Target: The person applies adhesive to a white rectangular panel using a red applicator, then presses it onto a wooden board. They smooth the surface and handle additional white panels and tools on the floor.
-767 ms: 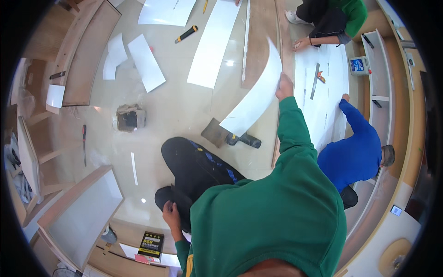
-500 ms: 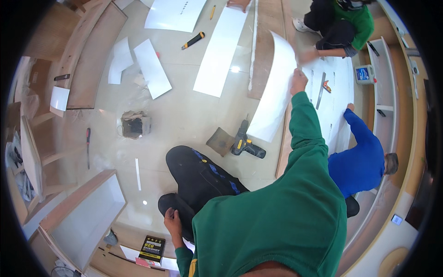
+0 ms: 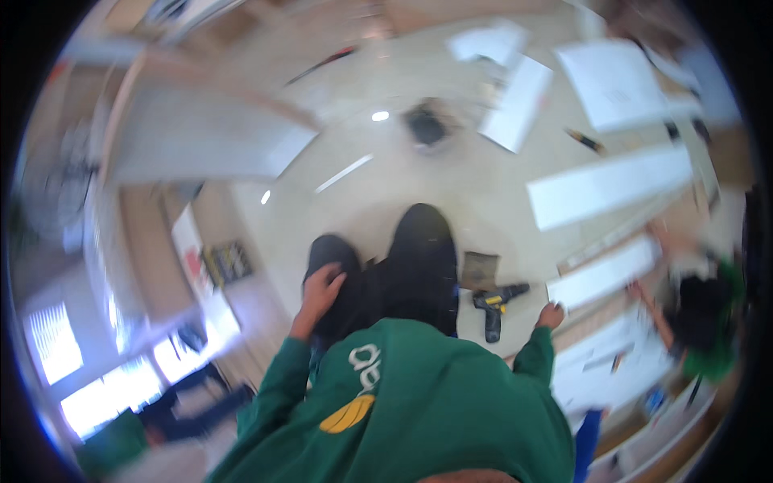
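Swinging from upper centre to middle right of the frame as the view is turning, a white strip (image 3: pixel 602 272) is still being handled, seemingly not yet set down; it is looking plain, blurred and flatter than before. The right hand (image 3: pixel 551 315) is keeping a closed grip on its near corner. The left hand (image 3: pixel 322 290) is resting loosely curled on a knee (image 3: pixel 332 249), apparently empty. Other white pieces (image 3: pixel 609 187) are already lying separate, upper right.
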`<move>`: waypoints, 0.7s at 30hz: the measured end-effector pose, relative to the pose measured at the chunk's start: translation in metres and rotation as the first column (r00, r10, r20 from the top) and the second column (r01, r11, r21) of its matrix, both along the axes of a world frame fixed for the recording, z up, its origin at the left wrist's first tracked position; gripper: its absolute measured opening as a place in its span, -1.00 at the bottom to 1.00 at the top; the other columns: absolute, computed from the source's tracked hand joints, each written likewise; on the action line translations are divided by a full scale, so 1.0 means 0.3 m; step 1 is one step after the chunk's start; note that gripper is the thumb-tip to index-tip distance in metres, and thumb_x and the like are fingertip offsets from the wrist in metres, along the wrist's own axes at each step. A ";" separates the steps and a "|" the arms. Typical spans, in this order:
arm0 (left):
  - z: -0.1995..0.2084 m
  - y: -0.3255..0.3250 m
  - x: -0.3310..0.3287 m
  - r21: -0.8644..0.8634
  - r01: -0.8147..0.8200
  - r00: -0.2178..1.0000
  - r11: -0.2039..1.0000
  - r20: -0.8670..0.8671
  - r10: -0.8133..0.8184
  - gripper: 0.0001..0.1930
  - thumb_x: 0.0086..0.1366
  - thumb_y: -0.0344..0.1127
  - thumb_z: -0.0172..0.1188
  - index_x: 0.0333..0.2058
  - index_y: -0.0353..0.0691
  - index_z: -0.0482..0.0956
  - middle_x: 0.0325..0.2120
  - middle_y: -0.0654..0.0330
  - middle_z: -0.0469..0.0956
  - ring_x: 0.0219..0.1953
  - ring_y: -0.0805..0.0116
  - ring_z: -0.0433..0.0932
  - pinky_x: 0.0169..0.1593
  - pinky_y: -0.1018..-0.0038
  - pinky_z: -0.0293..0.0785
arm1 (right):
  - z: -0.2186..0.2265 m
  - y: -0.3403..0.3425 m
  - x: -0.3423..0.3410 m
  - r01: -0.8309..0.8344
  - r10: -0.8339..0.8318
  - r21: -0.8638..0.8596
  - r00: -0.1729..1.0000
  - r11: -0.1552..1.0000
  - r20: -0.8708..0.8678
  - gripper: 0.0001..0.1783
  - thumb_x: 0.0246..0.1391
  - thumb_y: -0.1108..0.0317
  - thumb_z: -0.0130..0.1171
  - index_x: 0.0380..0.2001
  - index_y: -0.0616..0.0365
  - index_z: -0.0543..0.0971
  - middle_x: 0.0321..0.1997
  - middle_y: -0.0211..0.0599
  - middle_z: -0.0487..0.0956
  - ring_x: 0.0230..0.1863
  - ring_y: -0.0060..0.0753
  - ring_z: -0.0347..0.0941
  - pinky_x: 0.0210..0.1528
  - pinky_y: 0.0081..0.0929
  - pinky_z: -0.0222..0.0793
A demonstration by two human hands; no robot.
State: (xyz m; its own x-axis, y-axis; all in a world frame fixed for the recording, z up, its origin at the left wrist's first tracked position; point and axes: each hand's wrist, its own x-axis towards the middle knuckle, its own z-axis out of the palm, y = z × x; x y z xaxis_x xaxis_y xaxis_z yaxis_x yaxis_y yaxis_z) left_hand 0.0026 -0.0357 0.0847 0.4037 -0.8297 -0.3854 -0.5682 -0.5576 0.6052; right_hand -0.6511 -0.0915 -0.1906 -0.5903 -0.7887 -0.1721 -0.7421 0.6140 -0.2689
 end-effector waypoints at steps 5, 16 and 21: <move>-0.065 0.016 0.046 -0.061 -0.383 0.904 0.922 -0.231 0.361 -0.61 0.27 -0.23 0.29 -0.02 -0.38 0.59 -0.20 0.00 0.68 -0.14 0.21 0.67 -0.06 0.38 0.57 | 0.222 -0.194 0.659 0.024 0.078 -0.164 0.804 0.986 0.589 -0.63 0.16 0.39 0.12 -0.03 0.44 0.57 -0.07 0.02 0.63 -0.12 -0.19 0.59 -0.03 -0.35 0.49; -0.114 0.044 0.148 0.252 -0.789 0.123 0.561 -0.829 0.546 -0.56 0.34 -0.18 0.26 0.10 -0.30 0.48 -0.16 0.16 0.63 -0.18 0.33 0.63 -0.11 0.41 0.56 | 1.023 -0.804 1.777 -0.649 0.796 -0.616 -0.025 0.446 0.604 -0.63 0.21 0.28 0.22 -0.04 0.36 0.56 -0.14 -0.12 0.62 -0.12 -0.39 0.57 -0.05 -0.47 0.48; -0.173 -0.002 0.232 0.337 -0.782 -0.237 0.524 -0.939 0.249 -0.51 0.45 -0.03 0.08 0.19 -0.24 0.35 0.02 0.09 0.53 -0.01 0.21 0.57 0.05 0.26 0.53 | 1.389 -0.728 2.473 -0.597 0.643 -0.787 -0.543 0.157 0.540 -0.42 0.25 0.12 0.21 0.11 0.43 0.46 0.02 -0.03 0.57 0.07 -0.30 0.51 0.14 -0.41 0.40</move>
